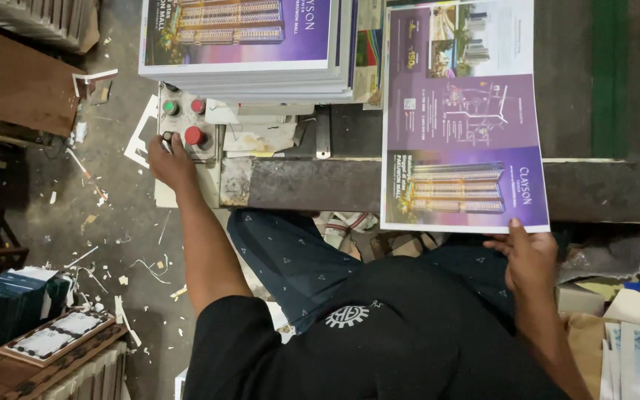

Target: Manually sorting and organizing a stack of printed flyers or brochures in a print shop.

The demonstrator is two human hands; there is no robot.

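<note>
Your left hand [170, 161] fingers press the grey metal button panel [187, 130] at far left; your right hand [530, 255], loosely open, touches the near edge of the purple printed paper sheet [462, 126].

You are working in dim, uneven light; the brightest patch falls on the purple printed sheet [462, 118] just above your right hand [529, 255] and on the stack of sheets [250, 44] above your left hand [170, 163], and both show a soft sheen rather than hard glare. The floor [124, 222] beside your left hand sinks into murk, and the corners beyond it go near black; your dark shirt swallows detail below both hands. Focus holds fairly sharp at centre; the edges soften slightly, with mild grain in the shadows.
</note>
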